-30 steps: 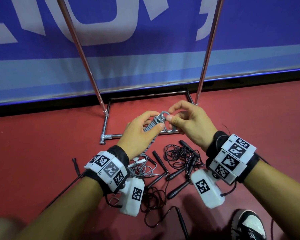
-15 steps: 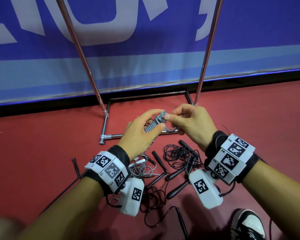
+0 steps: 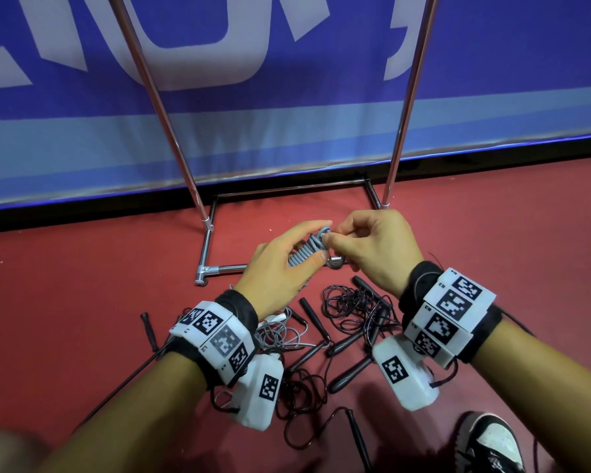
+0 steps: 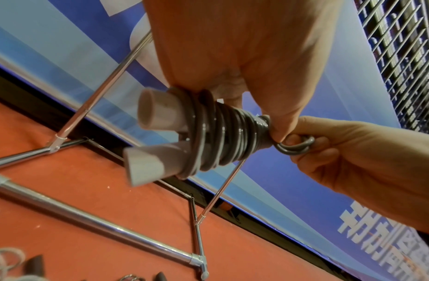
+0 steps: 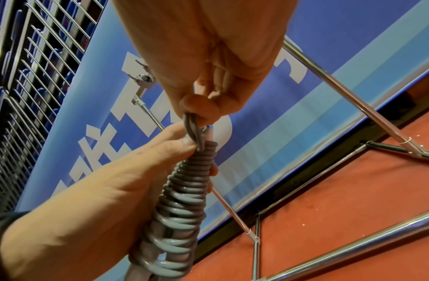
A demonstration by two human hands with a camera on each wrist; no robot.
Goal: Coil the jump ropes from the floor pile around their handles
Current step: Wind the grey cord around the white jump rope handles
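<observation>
Red floor (image 3: pixel 82 285); left hand (image 3: pixel 280 268) grips grey coiled rope (image 3: pixel 302 252); right hand (image 3: pixel 372 247) pinches its loop

sports hall | red court floor (image 3: pixel 82 285) | blue banner (image 3: pixel 287 131) | jump ropes (image 3: pixel 355 302)

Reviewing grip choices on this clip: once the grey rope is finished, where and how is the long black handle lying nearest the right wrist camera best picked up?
Grip the black handle around its thick middle, coming down from above with the fingers across its length. It lies flat on the red floor, and its cord end runs into the tangled black ropes, so that end would likely snag.
</observation>
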